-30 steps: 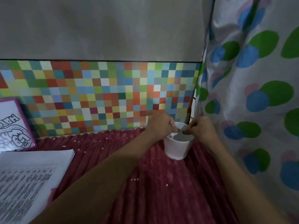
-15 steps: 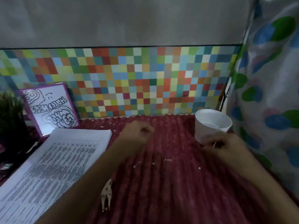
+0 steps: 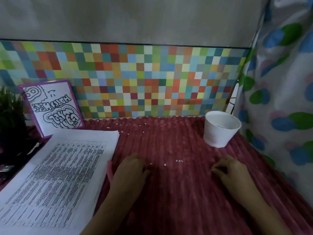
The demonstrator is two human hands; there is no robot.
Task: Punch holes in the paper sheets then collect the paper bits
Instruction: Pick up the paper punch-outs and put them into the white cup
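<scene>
A stack of printed paper sheets [image 3: 55,175] lies at the left on the ribbed red cloth [image 3: 177,192]. Small white paper bits [image 3: 179,160] are scattered over the cloth, some between my hands and several near the back wall. A white foam cup [image 3: 220,128] stands upright at the back right. My left hand [image 3: 131,170] rests on the cloth beside the stack, fingers curled down close to a bit. My right hand [image 3: 227,170] rests on the cloth below the cup, fingers curled loosely. I see nothing held in either hand.
A multicoloured checkered panel [image 3: 135,78] runs along the back. A purple-framed drawing [image 3: 54,106] leans against it at the left, next to a dark plant [image 3: 10,109]. A spotted curtain [image 3: 284,99] hangs along the right side.
Both hands left the cup and came down toward me onto the cloth. The view swung left, bringing the paper stack and framed drawing into sight.
</scene>
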